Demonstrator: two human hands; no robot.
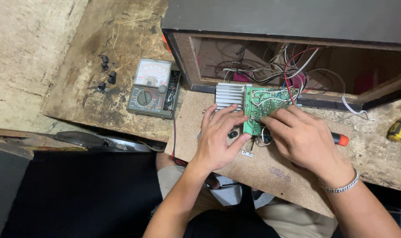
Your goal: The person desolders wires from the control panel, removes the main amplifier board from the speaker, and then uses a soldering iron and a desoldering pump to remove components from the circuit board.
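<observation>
A green circuit board (258,110) with finned heat sink (230,95), lying at the particleboard panel's (271,169) far edge before an open speaker cabinet (297,48), is being steadied by the left hand (220,136), fingers spread flat, while being probed by the right hand's (304,139) curled fingertips, apparently mid-inspection; a careful touch among the wires (293,66) is being called for next.

We see a green circuit board (258,110) beside a shiny silver ribbed metal block (229,96). Red, white and black wires (293,66) sit upper right. The meter (152,89) is dark grey. The desk (376,154) is brown.
</observation>
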